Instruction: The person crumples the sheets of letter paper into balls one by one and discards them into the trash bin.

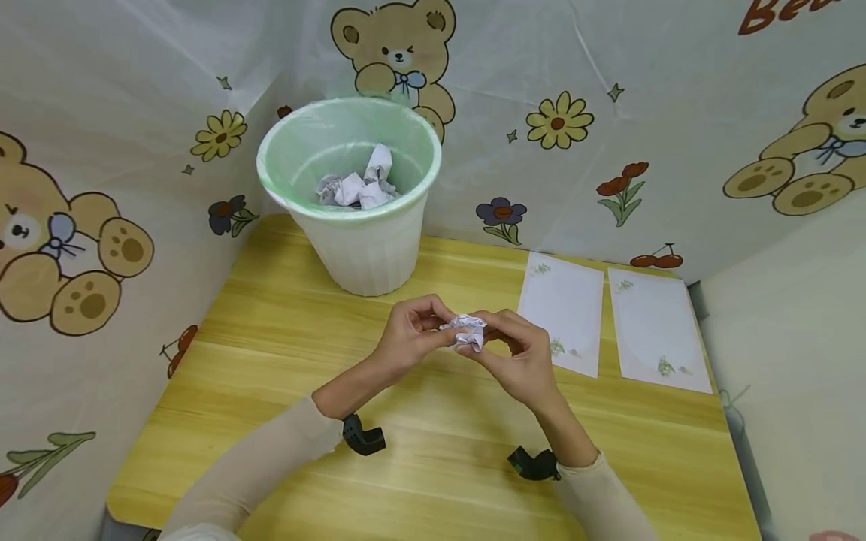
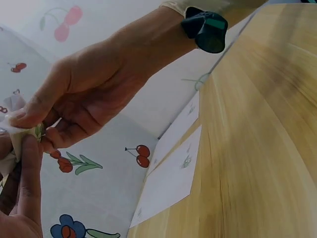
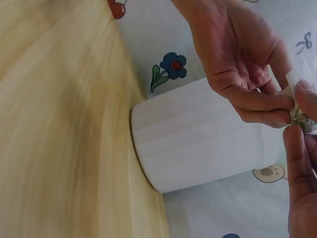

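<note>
Over the table, both hands meet at a small crumpled sheet of paper (image 1: 471, 333). My left hand (image 1: 406, 334) pinches it from the left between thumb and fingers. From the other side my right hand (image 1: 521, 357) grips it, thumb below and fingers above. In the left wrist view the right hand (image 2: 94, 89) shows at full length, and the paper (image 2: 20, 136) has a bit of green print; it is partly cut off by the frame edge. The right wrist view has the left hand (image 3: 242, 64) at the paper (image 3: 302, 116), in front of the bin.
A white bin (image 1: 368, 255) with a greenish liner stands at the table's back left, holding several crumpled paper balls (image 1: 358, 188). Two flat printed sheets (image 1: 568, 308) (image 1: 656, 323) lie side by side at the back right. A bear-patterned curtain (image 1: 501, 60) surrounds the wooden table (image 1: 271, 323).
</note>
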`<state>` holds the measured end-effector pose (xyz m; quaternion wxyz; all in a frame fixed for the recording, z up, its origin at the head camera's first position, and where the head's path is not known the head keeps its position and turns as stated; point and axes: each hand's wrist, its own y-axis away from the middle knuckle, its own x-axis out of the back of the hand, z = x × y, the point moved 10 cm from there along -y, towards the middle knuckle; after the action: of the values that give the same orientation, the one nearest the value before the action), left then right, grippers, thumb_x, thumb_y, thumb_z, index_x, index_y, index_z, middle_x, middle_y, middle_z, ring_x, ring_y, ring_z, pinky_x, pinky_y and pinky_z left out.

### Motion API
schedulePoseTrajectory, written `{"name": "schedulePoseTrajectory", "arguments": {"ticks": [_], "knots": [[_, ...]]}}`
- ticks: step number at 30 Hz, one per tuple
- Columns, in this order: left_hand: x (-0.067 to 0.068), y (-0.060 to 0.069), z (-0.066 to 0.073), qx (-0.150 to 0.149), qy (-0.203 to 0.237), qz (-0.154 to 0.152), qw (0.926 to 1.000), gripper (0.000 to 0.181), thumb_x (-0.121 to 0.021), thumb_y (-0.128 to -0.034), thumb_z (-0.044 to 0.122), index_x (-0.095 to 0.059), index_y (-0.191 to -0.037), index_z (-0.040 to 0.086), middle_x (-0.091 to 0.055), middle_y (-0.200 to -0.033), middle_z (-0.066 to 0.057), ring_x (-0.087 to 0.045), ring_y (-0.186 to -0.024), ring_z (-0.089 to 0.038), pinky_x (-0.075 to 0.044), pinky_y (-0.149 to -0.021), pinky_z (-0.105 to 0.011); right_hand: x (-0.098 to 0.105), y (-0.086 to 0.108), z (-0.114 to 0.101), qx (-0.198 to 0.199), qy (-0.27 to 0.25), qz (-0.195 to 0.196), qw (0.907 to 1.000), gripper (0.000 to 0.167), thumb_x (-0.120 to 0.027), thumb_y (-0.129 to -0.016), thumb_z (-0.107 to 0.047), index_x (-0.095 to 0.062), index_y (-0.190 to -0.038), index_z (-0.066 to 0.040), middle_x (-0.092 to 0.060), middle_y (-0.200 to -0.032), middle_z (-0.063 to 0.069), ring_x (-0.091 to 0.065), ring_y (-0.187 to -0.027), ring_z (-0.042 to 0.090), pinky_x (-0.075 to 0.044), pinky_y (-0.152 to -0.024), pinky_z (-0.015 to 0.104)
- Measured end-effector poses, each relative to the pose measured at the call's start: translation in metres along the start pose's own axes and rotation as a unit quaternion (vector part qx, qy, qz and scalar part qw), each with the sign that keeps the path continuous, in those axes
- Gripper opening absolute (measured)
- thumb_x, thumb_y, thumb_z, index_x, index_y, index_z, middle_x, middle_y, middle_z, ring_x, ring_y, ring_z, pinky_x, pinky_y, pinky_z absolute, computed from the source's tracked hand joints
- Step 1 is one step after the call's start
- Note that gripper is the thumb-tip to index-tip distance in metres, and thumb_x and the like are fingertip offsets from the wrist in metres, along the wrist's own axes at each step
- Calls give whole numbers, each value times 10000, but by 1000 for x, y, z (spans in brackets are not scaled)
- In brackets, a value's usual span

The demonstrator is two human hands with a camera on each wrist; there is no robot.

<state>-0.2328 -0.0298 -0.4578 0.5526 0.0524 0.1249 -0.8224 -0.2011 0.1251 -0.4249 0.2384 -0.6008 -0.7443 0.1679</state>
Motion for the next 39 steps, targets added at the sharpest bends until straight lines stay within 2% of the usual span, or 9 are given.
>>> {"name": "schedulePoseTrajectory", "arguments": {"ticks": [4, 7, 11, 14, 18, 22, 28, 33, 39], "knots": [[-2, 1, 1, 20, 9, -399, 9992, 83, -716, -933, -107, -712, -1004, -65, -764, -959, 27, -754, -830, -101, -629, -726, -215, 1, 1, 12, -574, -667, -106, 9961, 392, -853, -800, 166, -764, -1176, 99, -762, -1023, -44, -713, -939, 104, -649, -838, 238], [-5, 3, 5, -54, 72, -788, 9968, 196, -731, -940, -73, -670, -1101, -165, -760, -1022, 2, -768, -895, -106, -645, -787, -227, 3, 0, 18, -885, -1184, -133, 9889, 342, -841, -826, 150, -762, -1157, 115, -767, -1044, -27, -714, -956, 115, -647, -852, 238], [-11, 7, 13, -307, -82, -1140, 9930, 362, -837, -872, -58, -655, -1166, -167, -737, -1095, -104, -775, -961, -123, -668, -844, -287, 3, 0, 23, -1301, -1766, -191, 9755, 304, -841, -843, 123, -802, -1129, 26, -766, -1044, 1, -735, -949, 119, -643, -843, 229], [-15, 9, 18, -543, -491, -1146, 9907, 418, -903, -820, -44, -671, -1166, -88, -722, -1116, -199, -778, -960, -123, -678, -851, -344, 1, 0, 25, -1545, -1892, -270, 9693, 278, -839, -858, 101, -819, -1082, -62, -775, -1010, -11, -748, -917, 120, -641, -811, 232], [-16, 11, 24, -805, -1208, -817, 9860, 375, -902, -832, -23, -710, -1154, -12, -746, -1115, -219, -773, -947, -100, -679, -827, -348, 1, 1, 26, -1779, -1670, -243, 9695, 193, -842, -884, 48, -808, -1002, -101, -782, -939, -37, -739, -868, 102, -629, -776, 231], [-16, 13, 29, -1051, -1650, -585, 9789, 336, -874, -870, -7, -741, -1179, 0, -771, -1114, -183, -758, -932, -105, -674, -806, -317, 6, -1, 18, -1555, -1007, -208, 9825, 53, -802, -927, 37, -789, -973, 15, -785, -906, -66, -727, -832, 103, -612, -758, 241], [-16, 14, 26, -1096, -1579, -598, 9795, 271, -812, -929, -12, -736, -1189, -18, -761, -1124, -202, -750, -928, -114, -677, -818, -361, 7, -5, 5, -984, 42, -303, 9947, 77, -764, -947, 64, -756, -899, 6, -738, -824, -58, -657, -750, 92, -568, -716, 242], [-13, 12, 21, -905, -1451, -484, 9841, 242, -806, -935, -7, -743, -1168, -15, -762, -1110, -207, -734, -895, -96, -670, -799, -317, 3, -8, 4, -847, 161, -378, 9956, 165, -755, -935, 100, -737, -867, -49, -714, -795, 61, -634, -733, 100, -559, -698, 240], [-14, 13, 17, -878, -1699, -387, 9808, 249, -811, -941, 22, -743, -1179, -3, -770, -1099, -182, -732, -871, -86, -669, -765, -311, 4, -6, 9, -927, 141, -429, 9947, 169, -746, -944, 90, -739, -867, -61, -718, -799, 42, -651, -714, 132, -568, -683, 246]]}}
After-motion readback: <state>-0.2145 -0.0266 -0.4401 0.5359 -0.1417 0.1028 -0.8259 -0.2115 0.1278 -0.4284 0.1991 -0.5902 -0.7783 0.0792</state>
